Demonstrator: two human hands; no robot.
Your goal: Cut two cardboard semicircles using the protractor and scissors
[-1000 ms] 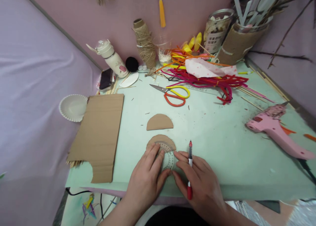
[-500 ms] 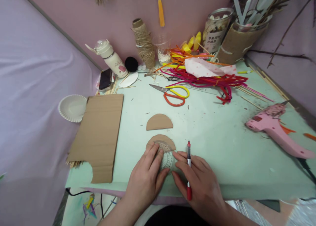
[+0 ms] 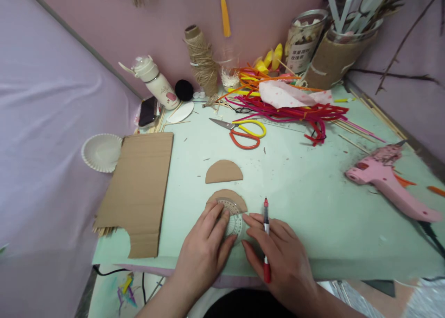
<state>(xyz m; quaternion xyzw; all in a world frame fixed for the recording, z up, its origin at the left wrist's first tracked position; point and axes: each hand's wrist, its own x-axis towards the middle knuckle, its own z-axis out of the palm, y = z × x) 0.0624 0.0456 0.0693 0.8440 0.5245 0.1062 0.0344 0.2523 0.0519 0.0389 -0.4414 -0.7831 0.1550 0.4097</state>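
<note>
My left hand presses a clear protractor down, with its fingers on the left side and the thumb near the lower edge. The protractor's curved top overlaps a brown cardboard half-circle, whose lower left is covered by my fingers. In my right hand a red-and-white pen rests between the fingers, its tip pointing away from me. The right thumb and fingertips are close to the protractor's right edge; whether they touch it I cannot tell. A second cardboard half-circle lies just beyond.
On the left is a cut cardboard sheet beside a paper plate. Scissors lie beyond the half-circles. A pink glue gun is at right. Pipe cleaners, a twine cone and a bottle line the back.
Both hands, the protractor and the pen hold almost the same positions. Only a very slight shift of the whole view shows.
</note>
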